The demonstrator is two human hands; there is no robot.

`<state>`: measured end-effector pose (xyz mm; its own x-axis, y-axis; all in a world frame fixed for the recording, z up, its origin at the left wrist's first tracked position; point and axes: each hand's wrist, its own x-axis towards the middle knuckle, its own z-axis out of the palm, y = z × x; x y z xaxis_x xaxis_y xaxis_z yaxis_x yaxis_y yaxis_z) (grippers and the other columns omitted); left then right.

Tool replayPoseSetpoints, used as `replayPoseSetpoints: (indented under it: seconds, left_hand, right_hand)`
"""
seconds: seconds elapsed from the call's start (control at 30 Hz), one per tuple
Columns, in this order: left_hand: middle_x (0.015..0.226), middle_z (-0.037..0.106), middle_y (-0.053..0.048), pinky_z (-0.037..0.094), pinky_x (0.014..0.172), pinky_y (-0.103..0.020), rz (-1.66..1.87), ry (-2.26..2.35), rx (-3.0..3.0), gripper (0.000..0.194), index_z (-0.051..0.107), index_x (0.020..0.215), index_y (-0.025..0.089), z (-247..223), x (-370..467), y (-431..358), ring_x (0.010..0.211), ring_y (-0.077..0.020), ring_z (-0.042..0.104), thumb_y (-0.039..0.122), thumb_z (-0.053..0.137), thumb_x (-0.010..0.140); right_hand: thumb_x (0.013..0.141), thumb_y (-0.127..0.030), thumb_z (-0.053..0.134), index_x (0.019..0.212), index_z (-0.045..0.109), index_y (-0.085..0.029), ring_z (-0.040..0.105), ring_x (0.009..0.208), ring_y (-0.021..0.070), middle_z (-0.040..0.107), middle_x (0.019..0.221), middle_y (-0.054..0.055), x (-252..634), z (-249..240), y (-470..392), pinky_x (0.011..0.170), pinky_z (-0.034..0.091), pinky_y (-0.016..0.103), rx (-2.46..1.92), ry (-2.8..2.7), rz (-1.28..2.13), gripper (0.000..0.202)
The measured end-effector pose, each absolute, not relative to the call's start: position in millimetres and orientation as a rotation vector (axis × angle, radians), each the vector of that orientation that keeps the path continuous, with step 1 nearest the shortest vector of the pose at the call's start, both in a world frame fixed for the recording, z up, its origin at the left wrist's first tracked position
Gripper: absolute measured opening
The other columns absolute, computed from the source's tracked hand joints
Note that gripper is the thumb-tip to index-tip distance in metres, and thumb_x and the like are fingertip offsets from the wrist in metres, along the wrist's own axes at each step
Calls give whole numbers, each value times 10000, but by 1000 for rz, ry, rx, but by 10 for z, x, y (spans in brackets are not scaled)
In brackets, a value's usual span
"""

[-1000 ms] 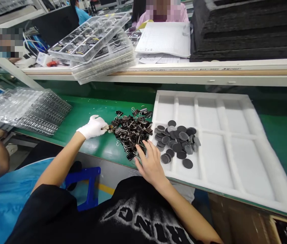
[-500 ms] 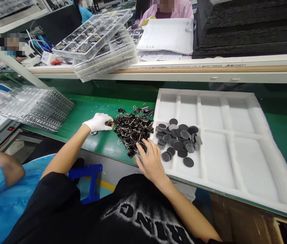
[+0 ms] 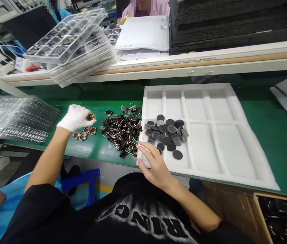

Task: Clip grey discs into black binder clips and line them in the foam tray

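Head view, and I'm watching the gloved left hand (image 3: 73, 118) pinching a small round part (image 3: 90, 117) by its edge, the fingertips closing in narrow at the side nearer the pile of black binder clips (image 3: 121, 132). That part is being held above the green tabletop (image 3: 92, 149), while five matching rounds (image 3: 83, 136) are lying in a loose cluster just below the wrist side of the glove.

It's looking light and stiff, probably a bit slick under the fabric, and the dark, coppery face could be scratching easily; the outer rim is seeming the safest place to be taking hold. The face is pointing mostly upward, tipping somewhat toward the wearer as far as I can judge. Being round, it's showing no long axis across its face, and I can't be telling any front mark at this size.

Over on the other side, the bare right hand (image 3: 156, 166) is resting with fingers loosely spread at the near left corner of the white foam tray (image 3: 206, 162), gripping nothing that I'm seeing; whether its fingertips are pressing the rim, I can't tell. Dark discs (image 3: 170, 130) are lying heaped inside that tray, beside the clips.
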<state>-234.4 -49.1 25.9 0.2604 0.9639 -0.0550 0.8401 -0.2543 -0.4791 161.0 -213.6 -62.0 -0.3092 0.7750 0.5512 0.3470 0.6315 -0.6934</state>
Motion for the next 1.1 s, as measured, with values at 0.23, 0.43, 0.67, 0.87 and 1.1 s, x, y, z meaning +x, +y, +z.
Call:
replayPoseSetpoints:
  seconds: [0.23,0.43,0.67,0.87,1.1]
  left_hand:
    - [882,765,-94,440,992,-486,-101,-1224,-2615,487,782,987,207,652,-805,-862,946,-314,704,662,622,913]
    - [1016,780,-126,458,842,-417,-131,-854,-2993,521,746,1204,189,334,323,-517,934,-283,724,624,520,1028]
    - [1044,792,-107,440,713,-348,329,-1108,-2995,365,765,1207,215,-19,658,256,895,-272,729,452,595,989]
    - [1002,788,-98,450,706,-342,129,-1164,-2931,341,790,1032,208,64,578,125,886,-245,714,480,583,1023]
    - [715,708,-37,324,571,-368,-366,-506,-2599,346,785,1157,248,241,484,-382,611,-178,609,201,452,1077]
  right_hand:
    - [1043,-456,587,1450,594,-234,696,1332,260,686,1475,151,1742,-320,-1777,1148,577,477,-860,-1127,1672,464]
    - [990,-451,554,1188,678,-205,742,1245,302,782,1291,144,2114,-236,-1384,1166,560,522,-853,-543,1864,339]
    - [943,-318,608,997,676,-230,759,1220,261,816,1142,84,2718,-129,-1125,1283,445,452,-931,-342,1696,124]
    - [915,-282,636,1004,666,-231,786,1109,223,774,1002,62,2786,-184,-853,1234,512,402,-1005,-358,1674,107]
    - [953,-295,652,1004,743,-196,787,967,217,790,1010,72,2522,-150,-833,1139,599,457,-929,-491,1845,144]
